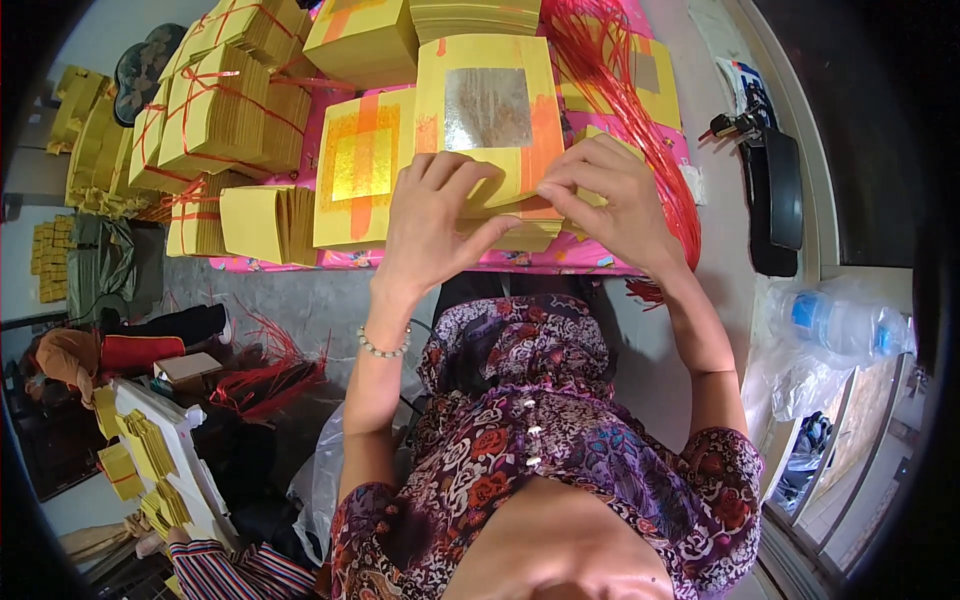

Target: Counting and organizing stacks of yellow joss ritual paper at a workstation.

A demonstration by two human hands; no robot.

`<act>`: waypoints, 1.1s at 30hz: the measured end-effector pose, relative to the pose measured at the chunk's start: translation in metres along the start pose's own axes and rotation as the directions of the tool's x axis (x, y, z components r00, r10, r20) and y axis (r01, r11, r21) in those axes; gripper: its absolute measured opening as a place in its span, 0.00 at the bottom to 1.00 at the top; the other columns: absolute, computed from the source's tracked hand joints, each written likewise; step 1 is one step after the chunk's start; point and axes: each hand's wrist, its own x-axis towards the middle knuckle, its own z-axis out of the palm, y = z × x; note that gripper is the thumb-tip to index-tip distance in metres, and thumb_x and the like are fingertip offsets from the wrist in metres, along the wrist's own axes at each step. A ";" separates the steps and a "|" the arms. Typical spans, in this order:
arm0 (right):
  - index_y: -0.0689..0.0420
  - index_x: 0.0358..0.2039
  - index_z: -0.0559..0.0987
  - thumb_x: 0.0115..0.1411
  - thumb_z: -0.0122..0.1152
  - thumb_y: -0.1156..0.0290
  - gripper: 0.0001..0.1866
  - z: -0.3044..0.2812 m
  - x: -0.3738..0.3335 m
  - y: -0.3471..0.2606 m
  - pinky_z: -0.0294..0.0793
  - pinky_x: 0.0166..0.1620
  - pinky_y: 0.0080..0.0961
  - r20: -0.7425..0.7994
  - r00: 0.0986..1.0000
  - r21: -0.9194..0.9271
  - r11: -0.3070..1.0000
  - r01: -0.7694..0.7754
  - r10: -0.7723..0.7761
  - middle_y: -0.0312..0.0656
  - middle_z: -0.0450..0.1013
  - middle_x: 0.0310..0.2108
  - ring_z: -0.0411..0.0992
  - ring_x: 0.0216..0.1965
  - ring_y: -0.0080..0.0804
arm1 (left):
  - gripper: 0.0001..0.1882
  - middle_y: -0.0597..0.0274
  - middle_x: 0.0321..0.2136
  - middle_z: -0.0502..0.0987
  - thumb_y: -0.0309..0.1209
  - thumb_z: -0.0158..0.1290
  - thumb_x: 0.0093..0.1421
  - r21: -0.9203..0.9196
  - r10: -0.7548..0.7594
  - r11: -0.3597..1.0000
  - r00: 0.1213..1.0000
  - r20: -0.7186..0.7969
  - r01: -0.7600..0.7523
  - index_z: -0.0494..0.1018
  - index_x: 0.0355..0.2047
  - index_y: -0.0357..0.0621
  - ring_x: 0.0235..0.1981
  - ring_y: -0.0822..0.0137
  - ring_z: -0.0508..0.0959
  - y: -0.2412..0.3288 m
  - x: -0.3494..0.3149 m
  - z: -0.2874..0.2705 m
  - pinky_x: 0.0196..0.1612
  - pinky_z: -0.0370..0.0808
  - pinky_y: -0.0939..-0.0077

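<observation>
In front of me on the table is a stack of yellow paper (491, 166) with a silver square and orange bands on its top sheet. Its near edge curls up between my hands. My right hand (612, 200) pinches that edge at the right corner between thumb and fingers. At the left corner my left hand (430, 212) rests with its thumb and fingers apart, the fingertips on the top sheet and the thumb by the near edge. Left of it lies another yellow paper stack (338, 215) with a gold square. How many sheets are pinched cannot be seen.
Bundles of yellow paper (215, 115) tied with red strips stand at the left of the pink-covered table (600, 262). Red plastic strips (672, 170) hang over its right side. At lower left, a person's striped sleeve (245, 570) reaches toward a white table (190, 450) with yellow paper.
</observation>
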 end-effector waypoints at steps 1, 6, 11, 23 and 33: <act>0.58 0.24 0.80 0.49 0.65 0.70 0.05 0.000 0.002 -0.002 0.70 0.33 0.28 -0.037 0.998 -0.028 0.999 0.039 -0.040 0.35 0.73 0.25 0.70 0.30 0.32 | 0.18 0.59 0.36 0.73 0.31 0.63 0.45 0.003 0.004 1.000 1.000 -0.004 -0.004 0.74 0.38 0.44 0.39 0.57 0.71 0.003 0.002 0.002 0.43 0.69 0.66; 0.57 0.28 0.80 0.49 0.66 0.69 0.08 -0.001 0.007 -0.006 0.71 0.37 0.27 -0.053 0.994 -0.056 0.994 0.089 -0.092 0.36 0.74 0.30 0.70 0.34 0.33 | 0.14 0.57 0.34 0.73 0.21 0.55 0.50 0.128 -0.023 0.991 0.995 -0.095 0.035 0.74 0.39 0.41 0.35 0.56 0.72 0.004 0.005 0.014 0.39 0.71 0.66; 0.58 0.53 0.69 0.54 0.63 0.67 0.27 -0.009 0.010 -0.001 0.69 0.51 0.29 -0.096 0.991 0.089 0.993 -0.080 0.088 0.46 0.65 0.52 0.64 0.54 0.36 | 0.21 0.56 0.34 0.74 0.14 0.49 0.43 -0.021 -0.039 0.999 0.929 -0.368 0.034 0.73 0.39 0.42 0.36 0.55 0.73 -0.006 0.004 0.012 0.40 0.71 0.66; 0.65 0.60 0.55 0.68 0.40 0.65 0.24 0.011 0.034 0.045 0.54 0.61 0.28 -0.292 0.937 0.481 0.876 -0.029 0.191 0.49 0.56 0.59 0.56 0.61 0.34 | 0.08 0.65 0.34 0.77 0.26 0.52 0.62 -0.701 -0.390 0.701 0.753 -0.530 -0.131 0.73 0.38 0.33 0.35 0.77 0.73 -0.034 -0.017 -0.001 0.39 0.68 0.83; 0.62 0.48 0.66 0.70 0.36 0.65 0.15 0.021 0.023 0.041 0.58 0.52 0.22 -0.272 0.922 0.550 0.830 -0.087 0.277 0.38 0.64 0.41 0.61 0.46 0.24 | 0.12 0.64 0.36 0.76 0.31 0.56 0.59 -0.740 -0.412 0.665 0.778 -0.475 -0.099 0.73 0.39 0.37 0.37 0.75 0.73 -0.050 -0.020 0.006 0.43 0.68 0.79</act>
